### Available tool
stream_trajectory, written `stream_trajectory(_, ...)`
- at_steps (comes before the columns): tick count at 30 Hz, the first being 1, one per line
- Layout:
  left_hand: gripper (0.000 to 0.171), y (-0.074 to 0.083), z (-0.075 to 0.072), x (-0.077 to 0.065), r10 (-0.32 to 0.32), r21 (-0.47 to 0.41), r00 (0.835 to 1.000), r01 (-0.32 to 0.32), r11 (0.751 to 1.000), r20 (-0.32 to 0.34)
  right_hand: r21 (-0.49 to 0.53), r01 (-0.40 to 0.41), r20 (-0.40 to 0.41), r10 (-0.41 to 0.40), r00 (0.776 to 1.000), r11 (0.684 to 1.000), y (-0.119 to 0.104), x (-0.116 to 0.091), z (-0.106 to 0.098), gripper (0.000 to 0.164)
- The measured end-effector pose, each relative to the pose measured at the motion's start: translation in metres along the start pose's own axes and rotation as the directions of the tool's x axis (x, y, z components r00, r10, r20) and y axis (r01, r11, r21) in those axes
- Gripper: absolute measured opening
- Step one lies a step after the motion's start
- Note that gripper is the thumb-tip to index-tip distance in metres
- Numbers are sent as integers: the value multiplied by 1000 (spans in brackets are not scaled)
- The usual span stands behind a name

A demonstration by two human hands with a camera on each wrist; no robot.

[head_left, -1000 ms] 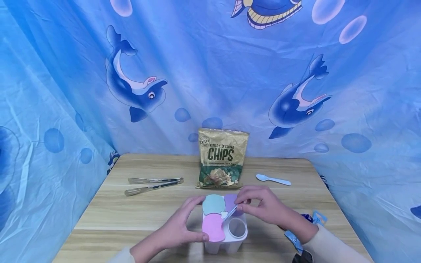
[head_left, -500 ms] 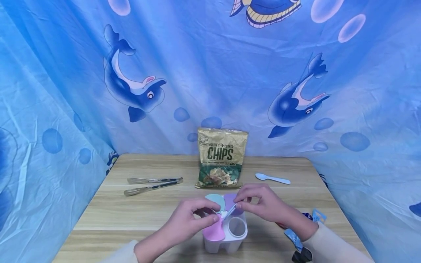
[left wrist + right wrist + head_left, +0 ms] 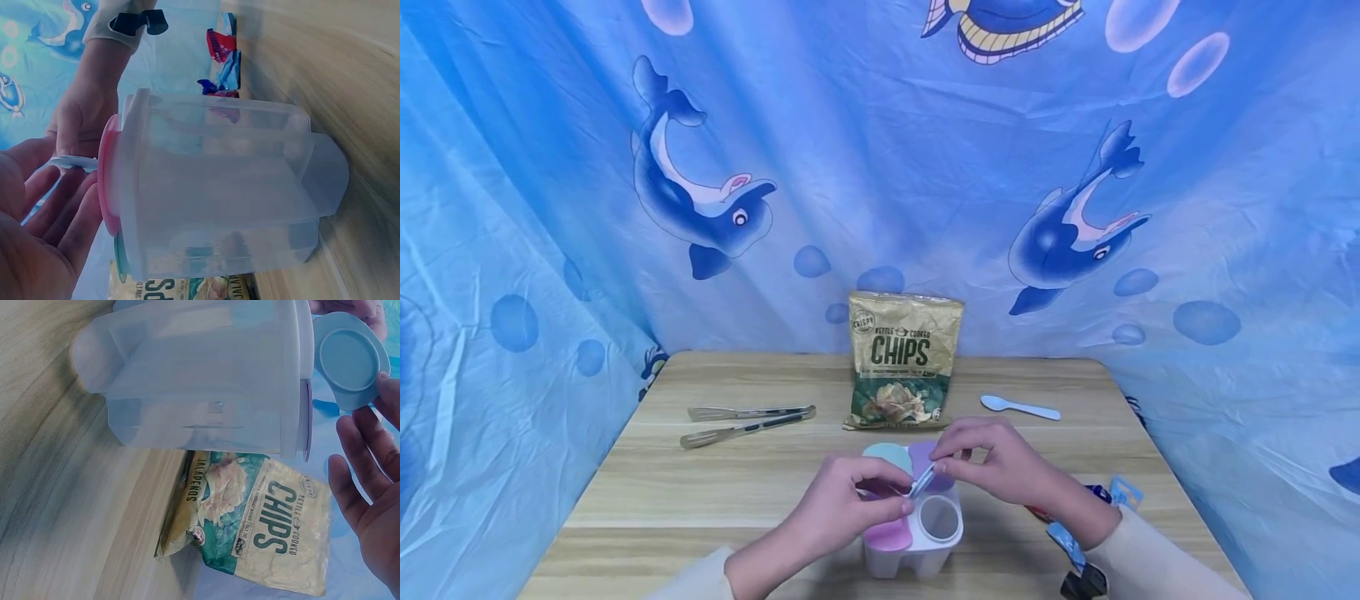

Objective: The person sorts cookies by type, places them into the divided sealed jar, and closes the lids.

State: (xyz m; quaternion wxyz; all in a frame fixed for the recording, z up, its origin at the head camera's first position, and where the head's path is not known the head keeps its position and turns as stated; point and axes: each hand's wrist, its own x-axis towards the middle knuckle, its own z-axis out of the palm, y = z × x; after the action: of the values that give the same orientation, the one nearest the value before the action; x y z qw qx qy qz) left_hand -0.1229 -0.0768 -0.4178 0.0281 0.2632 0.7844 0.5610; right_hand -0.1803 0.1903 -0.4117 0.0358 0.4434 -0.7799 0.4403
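Observation:
A translucent four-legged container [image 3: 925, 560] stands upright on the table, with a teal lid [image 3: 887, 452], a purple lid [image 3: 946, 483] and a pink lid [image 3: 889, 535] on its top. The front right compartment [image 3: 939, 518] is uncovered. Its light blue lid [image 3: 350, 359], round with a raised ring, is tilted up near the middle of the top. My right hand [image 3: 992, 462] pinches this lid's upper edge between thumb and fingertips. From the other side my left hand [image 3: 850, 508] pinches its lower end, covering part of the pink lid.
Behind the container a chips bag [image 3: 904, 362] stands upright. Metal tongs [image 3: 745, 425] lie at the back left and a pale blue spoon [image 3: 1021, 408] at the back right. Blue and red packets [image 3: 224, 59] lie by my right forearm. A blue curtain [image 3: 850, 167] hangs behind the table.
My left hand has left the container's left side and moved right over the pink lid to the light blue lid's lower end. My right hand keeps hold of that lid, barely moved.

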Motion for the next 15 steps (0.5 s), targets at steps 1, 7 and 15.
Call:
stream_trajectory(1,20,0,0,0,2,4,1000,-2,1000,0,0,-4,-1,4,1000,1000,0,0,0,11)
stream_trajectory(7,17,1,2,0,7,29,1000,-7,1000,-7,-4,-23,-14,23,1000,1000,-1,-1,1,11)
stream_trajectory(15,14,3,3,-1,5,55,1000,-3,998,-23,-6,51,-13,-51,999,999,0,0,-1,15)
